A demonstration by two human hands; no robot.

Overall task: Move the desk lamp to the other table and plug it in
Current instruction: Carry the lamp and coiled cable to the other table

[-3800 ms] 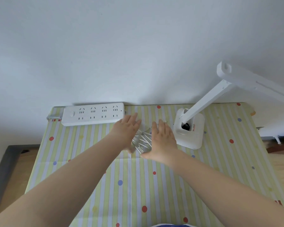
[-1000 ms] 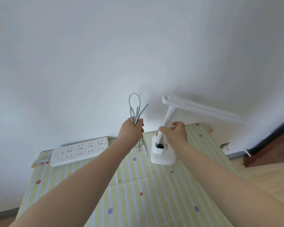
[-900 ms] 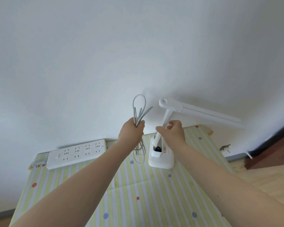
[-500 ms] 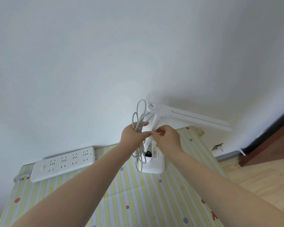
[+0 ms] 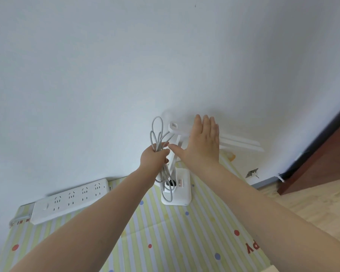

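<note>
A white desk lamp stands on the table with its square base near the far edge and its long head reaching right. My left hand is closed around the lamp's coiled grey cord, whose loops stick up above my fist and hang down in front of the base. My right hand is flat and open, fingers spread, raised in front of the lamp's upper joint and hiding part of the head. It holds nothing.
A white power strip lies at the table's far left by the wall. The table wears a striped, dotted cloth. The white wall is close behind. Wooden floor and a dark brown panel lie to the right.
My right hand has let go of the lamp's stem and risen, opening flat in front of the lamp head. My left hand still holds the cord bundle. The view has tilted slightly.
</note>
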